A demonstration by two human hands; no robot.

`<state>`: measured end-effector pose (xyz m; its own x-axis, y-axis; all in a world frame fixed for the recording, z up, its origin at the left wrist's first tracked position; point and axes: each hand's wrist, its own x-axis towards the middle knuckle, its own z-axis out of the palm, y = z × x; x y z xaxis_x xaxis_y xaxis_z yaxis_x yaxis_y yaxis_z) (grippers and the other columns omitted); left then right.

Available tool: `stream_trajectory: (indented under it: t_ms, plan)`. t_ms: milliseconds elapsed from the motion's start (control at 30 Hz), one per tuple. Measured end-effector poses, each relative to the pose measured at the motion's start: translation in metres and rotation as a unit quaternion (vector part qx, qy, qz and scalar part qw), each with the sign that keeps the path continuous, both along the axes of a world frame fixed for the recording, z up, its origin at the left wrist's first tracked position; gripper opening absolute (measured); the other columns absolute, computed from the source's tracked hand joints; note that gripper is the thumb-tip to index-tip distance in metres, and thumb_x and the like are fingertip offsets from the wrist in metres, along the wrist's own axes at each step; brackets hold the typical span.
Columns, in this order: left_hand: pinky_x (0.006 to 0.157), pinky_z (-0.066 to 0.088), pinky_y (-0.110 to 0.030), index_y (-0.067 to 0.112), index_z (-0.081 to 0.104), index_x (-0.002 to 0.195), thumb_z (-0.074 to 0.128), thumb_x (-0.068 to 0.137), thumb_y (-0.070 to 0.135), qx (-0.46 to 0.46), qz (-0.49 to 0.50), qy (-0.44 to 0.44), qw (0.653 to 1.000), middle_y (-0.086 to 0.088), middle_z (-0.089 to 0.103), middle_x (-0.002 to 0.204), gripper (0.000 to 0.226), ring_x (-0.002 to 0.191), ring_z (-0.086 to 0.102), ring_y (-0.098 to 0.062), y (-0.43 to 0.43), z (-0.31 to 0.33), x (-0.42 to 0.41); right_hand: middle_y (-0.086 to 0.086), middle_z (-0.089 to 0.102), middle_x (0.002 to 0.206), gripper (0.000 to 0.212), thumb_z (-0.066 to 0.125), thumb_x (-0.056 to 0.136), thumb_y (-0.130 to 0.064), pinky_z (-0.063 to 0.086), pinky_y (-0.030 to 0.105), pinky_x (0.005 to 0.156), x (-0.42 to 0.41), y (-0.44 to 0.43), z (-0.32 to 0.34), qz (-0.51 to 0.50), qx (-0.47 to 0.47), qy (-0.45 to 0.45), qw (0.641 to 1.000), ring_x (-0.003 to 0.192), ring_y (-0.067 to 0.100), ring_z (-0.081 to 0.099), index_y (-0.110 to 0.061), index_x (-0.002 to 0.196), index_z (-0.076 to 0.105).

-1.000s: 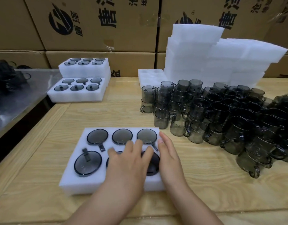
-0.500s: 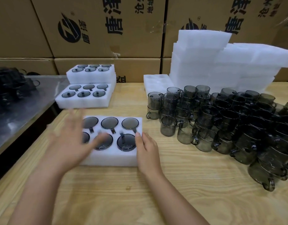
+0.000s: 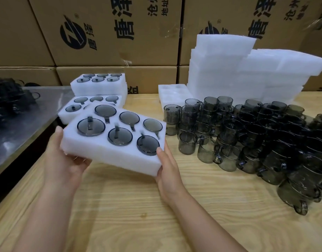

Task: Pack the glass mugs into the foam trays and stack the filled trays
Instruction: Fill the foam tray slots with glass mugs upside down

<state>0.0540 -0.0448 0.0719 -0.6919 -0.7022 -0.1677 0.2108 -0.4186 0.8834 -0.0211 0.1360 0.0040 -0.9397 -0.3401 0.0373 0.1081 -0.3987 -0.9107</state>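
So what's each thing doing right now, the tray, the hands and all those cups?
held tray: full, up off the table, tilted.
left hand: grips the tray's left end.
right hand: grips its right corner.
back trays: filled, stacked.
loose mugs: unpacked, crowded on the table.
spare foam trays: empty, piled.

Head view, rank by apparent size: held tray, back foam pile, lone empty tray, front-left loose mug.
1. foam pile
2. held tray, though it is nearest the camera, so it looks inflated
3. lone empty tray, partly hidden
4. loose mug
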Motion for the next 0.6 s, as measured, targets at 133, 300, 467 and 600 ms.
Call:
stream_trajectory:
  t_ms: [133, 300, 467, 600]
  plan:
    - [0.074, 0.054, -0.033, 0.033, 0.062, 0.116, 0.057, 0.081, 0.065, 0.061, 0.079, 0.057, 0.993, 0.012, 0.071, 0.109, 0.047, 0.101, 0.067, -0.013, 0.041, -0.013, -0.01, -0.003, 0.05, 0.14, 0.062, 0.057, 0.081, -0.031, 0.032, 0.046, 0.112, -0.002, 0.001, -0.001, -0.029, -0.014, 0.019, 0.999, 0.13, 0.017, 0.046, -0.023, 0.141, 0.042]
    - [0.074, 0.055, -0.042, 0.022, 0.044, 0.119, 0.071, 0.082, 0.021, 0.084, 0.024, -0.011, 0.996, 0.001, 0.068, 0.115, 0.046, 0.101, 0.067, -0.021, 0.072, -0.039, -0.025, 0.002, 0.055, 0.136, 0.051, 0.057, 0.092, -0.017, 0.039, 0.046, 0.107, -0.006, 0.005, 0.001, -0.035, -0.012, 0.059, 0.998, 0.124, 0.02, 0.052, -0.019, 0.141, 0.041]
    - [0.068, 0.056, -0.038, 0.019, 0.038, 0.135, 0.067, 0.084, 0.018, 0.1, 0.083, 0.015, 0.991, -0.001, 0.065, 0.119, 0.058, 0.102, 0.066, -0.019, 0.045, -0.028, -0.044, -0.013, 0.027, 0.148, 0.057, 0.052, 0.089, -0.041, 0.033, 0.011, 0.102, 0.003, -0.001, -0.003, -0.039, 0.133, 0.147, 0.979, 0.123, -0.014, 0.038, -0.031, 0.14, 0.028]
    - [0.073, 0.059, -0.042, 0.021, 0.046, 0.13, 0.068, 0.083, 0.021, 0.123, 0.092, 0.043, 0.987, 0.0, 0.066, 0.119, 0.052, 0.1, 0.068, -0.017, -0.005, -0.002, -0.078, -0.012, 0.057, 0.123, 0.03, 0.048, 0.096, -0.033, 0.043, 0.014, 0.09, 0.004, -0.003, -0.007, -0.017, 0.233, 0.174, 0.957, 0.104, -0.008, 0.053, -0.021, 0.121, 0.059]
